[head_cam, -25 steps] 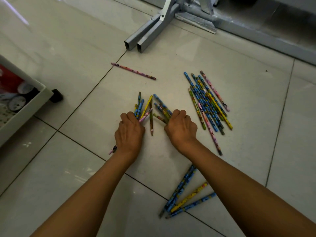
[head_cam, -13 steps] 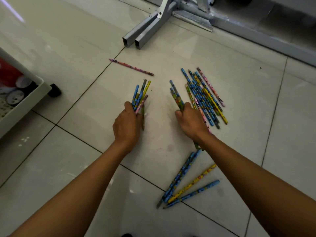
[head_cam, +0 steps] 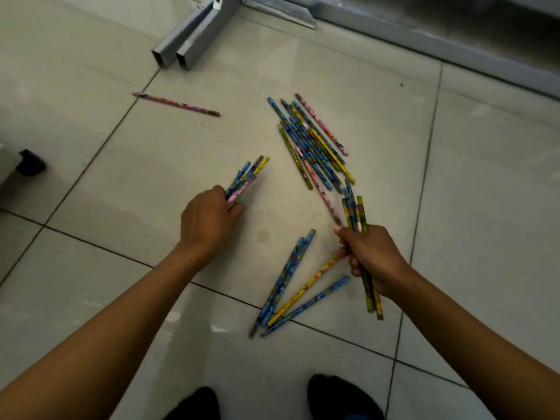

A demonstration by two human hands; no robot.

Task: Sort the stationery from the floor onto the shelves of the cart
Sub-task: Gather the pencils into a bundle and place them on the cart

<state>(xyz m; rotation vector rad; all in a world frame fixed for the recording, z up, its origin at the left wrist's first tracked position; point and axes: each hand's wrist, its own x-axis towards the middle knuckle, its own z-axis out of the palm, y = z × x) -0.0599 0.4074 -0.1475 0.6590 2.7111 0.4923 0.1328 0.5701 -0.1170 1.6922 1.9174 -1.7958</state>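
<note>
My left hand [head_cam: 209, 221] grips a bundle of several patterned pencils [head_cam: 247, 177], blue, yellow and pink, their ends pointing up and to the right. My right hand [head_cam: 371, 256] holds a second bundle of pencils [head_cam: 356, 212], mostly green and yellow, sticking out above and below the fist. A larger pile of pencils [head_cam: 312, 140] lies on the tiled floor beyond my right hand. A smaller group of pencils [head_cam: 295, 286] lies between my forearms. One pink pencil [head_cam: 175, 104] lies alone at the far left. The cart's corner [head_cam: 6, 165] and black wheel [head_cam: 30, 162] show at the left edge.
Grey metal frame legs [head_cam: 188, 43] and a floor rail [head_cam: 424, 37] run along the top of the view. My dark shoes [head_cam: 342, 398] are at the bottom edge. Pale floor tiles with dark grout lines surround the pencils.
Both hands closed on separate pencil bundles and moved apart. My right hand pulled back toward me and to the right with its bundle. The view shifted, so most of the cart left the frame.
</note>
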